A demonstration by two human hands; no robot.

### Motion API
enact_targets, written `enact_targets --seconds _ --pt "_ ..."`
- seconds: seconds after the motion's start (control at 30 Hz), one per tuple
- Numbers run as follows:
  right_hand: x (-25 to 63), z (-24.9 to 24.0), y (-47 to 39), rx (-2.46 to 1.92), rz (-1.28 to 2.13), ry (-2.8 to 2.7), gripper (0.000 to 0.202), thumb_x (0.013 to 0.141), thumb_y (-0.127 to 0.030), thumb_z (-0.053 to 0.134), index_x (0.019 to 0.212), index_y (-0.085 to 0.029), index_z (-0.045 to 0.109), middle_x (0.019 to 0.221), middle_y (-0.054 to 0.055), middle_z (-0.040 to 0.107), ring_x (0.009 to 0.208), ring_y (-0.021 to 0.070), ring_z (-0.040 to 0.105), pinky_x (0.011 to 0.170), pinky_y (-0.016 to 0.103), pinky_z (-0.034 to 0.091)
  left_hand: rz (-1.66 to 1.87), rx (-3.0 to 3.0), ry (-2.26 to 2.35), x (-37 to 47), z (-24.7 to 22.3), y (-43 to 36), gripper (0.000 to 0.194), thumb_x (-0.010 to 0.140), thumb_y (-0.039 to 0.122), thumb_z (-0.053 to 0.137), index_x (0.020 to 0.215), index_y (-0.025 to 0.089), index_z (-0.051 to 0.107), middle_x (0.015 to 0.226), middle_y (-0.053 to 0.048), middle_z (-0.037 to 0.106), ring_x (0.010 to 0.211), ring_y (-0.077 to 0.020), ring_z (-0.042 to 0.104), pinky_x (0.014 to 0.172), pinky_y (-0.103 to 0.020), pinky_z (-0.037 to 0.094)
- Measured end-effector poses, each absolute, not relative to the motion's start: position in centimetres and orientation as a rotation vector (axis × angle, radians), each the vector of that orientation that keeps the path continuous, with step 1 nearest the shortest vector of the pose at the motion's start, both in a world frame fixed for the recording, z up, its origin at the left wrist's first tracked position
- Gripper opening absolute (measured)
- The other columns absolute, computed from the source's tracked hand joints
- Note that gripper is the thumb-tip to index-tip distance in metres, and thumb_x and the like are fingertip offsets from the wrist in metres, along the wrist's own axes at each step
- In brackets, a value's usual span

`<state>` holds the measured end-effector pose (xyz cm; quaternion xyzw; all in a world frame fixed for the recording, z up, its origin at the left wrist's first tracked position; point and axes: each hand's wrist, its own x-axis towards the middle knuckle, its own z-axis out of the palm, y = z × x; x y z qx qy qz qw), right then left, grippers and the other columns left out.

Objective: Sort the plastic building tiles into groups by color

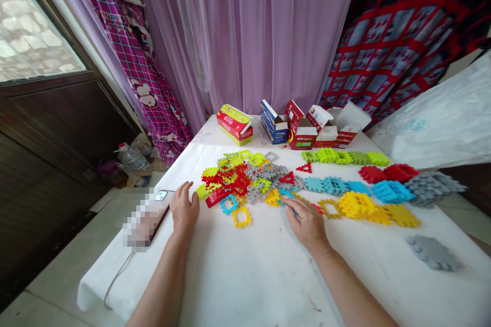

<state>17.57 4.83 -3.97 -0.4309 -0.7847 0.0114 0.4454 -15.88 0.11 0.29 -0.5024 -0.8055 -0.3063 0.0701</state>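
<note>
White table (249,276), hands (307,222) by toothed pieces (241,180)

Nothing reads clearly — the lettering on the yellow-and-red box (235,125), blue box (273,125), red box (301,135) and checked curtain (128,48) is too small or blurred.

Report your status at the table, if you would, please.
Left grip open, beside mixed plastic pile. Right grip at pile's near-right edge, hold unclear. Phone close on left.

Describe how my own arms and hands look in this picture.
Your left hand and right hand are ungloved, with no ring, watch or bracelet visible. Your left forearm and right forearm are bare; no sleeves show.
</note>
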Motion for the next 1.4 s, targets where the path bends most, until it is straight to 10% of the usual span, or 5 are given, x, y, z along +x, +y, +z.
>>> enact_targets --seconds 0.37,0.6,0.87,1.1,1.4 --pt "17.8 -3.6 5.0 -1.014 -0.035 -1.979 0.024 0.089 -0.020 0.046 0.092 -0.021 0.070 0.090 0.006 0.074 0.084 0.0217 0.069 0.077 0.036 0.056 -0.532 -1.748 -2.626 -16.4 0.2 -0.3 0.044 0.086 0.036 0.052 0.127 0.023 0.057 0.138 -0.011 0.056 0.130 -0.0312 0.045 0.107 -0.051 0.029" --pt "17.8 -3.7 5.0 -1.005 -0.021 -1.975 0.025 0.088 -0.021 0.046 0.091 -0.022 0.071 0.090 0.006 0.074 0.084 0.0221 0.068 0.076 0.037 0.056 -1.211 -1.479 -2.707 -17.1 0.8 -0.1 0.028 0.082 0.040 0.055 0.094 0.020 0.070 0.102 -0.014 0.072 0.106 -0.0327 0.060 0.096 -0.044 0.039" --pt "17.5 -3.7 4.7 -0.990 -0.035 -1.964 0.027 0.088 -0.017 0.045 0.095 -0.021 0.070 0.093 0.006 0.073 0.088 0.0221 0.068 0.081 0.038 0.054 -1.925 -1.283 -2.611 -13.6 2.0 -0.1 0.061 0.082 0.070 0.031 0.081 0.016 0.061 0.072 -0.007 0.066 0.065 -0.0184 0.064 0.057 -0.028 0.049" --pt "17.3 -2.8 4.1 -0.978 -0.051 -1.915 0.024 0.092 -0.022 0.047 0.108 -0.020 0.065 0.099 0.008 0.072 0.092 0.0221 0.066 0.084 0.039 0.053 -2.848 -1.509 -2.695 -3.9 2.1 0.9 0.053 0.057 0.062 0.075 0.079 0.018 0.054 0.057 0.005 0.056 0.050 -0.0091 0.058 0.041 -0.016 0.036" --pt "17.6 -1.2 3.7 -0.997 -0.016 -1.949 0.051 0.081 -0.032 0.063 0.129 -0.020 0.050 0.128 0.014 0.058 0.117 0.0279 0.054 0.099 0.047 0.045 -2.681 -1.988 -2.837 1.4 0.8 2.5 0.048 0.056 0.053 0.079 0.081 0.018 0.058 0.056 0.005 0.061 0.045 -0.0099 0.060 0.041 -0.017 0.041"
